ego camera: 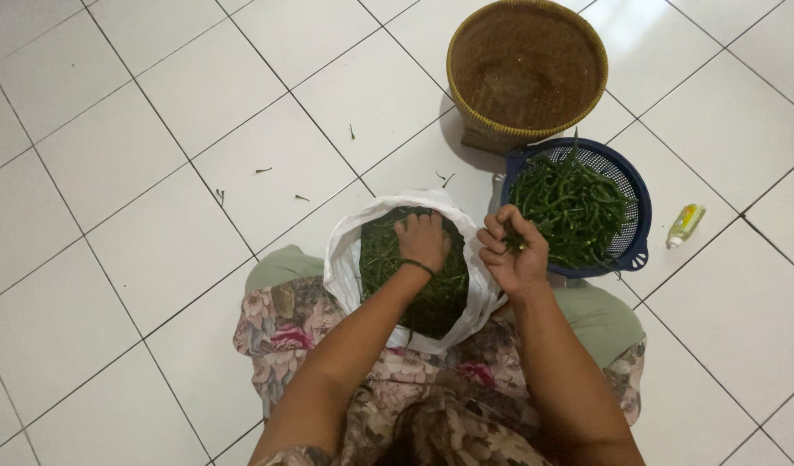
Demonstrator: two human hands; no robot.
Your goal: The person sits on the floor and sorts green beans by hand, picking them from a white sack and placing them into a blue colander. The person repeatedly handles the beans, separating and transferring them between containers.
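**A:** What is each grip doing?

**B:** The right hand [513, 255] is raised, palm toward the camera, fingers curled and pinching a small green chili [511, 242]. The left hand [423, 240] is pressed palm-down into a white plastic bag [345, 259], fingers bent among the green chilies [388, 259] that fill it; whether it has closed on any, I cannot tell. A dark band circles that wrist.

**A:** Where is the bag?

**B:** On the white tiled floor [112, 216], just in front of the person's knees, its mouth rolled open. The person sits on the floor in flowered cloth.

**A:** And around it?

**B:** Just beyond the right hand, a round blue plastic strainer basket [639, 203] holds a heap of green chilies. Behind it, touching or nearly so, is a woven brown basket [526, 73] with a yellow rim. To the right of the blue basket, a small yellowish bottle [685, 224] lies on its side. A few bits of stem [263, 170] are scattered on the tiles to the left.
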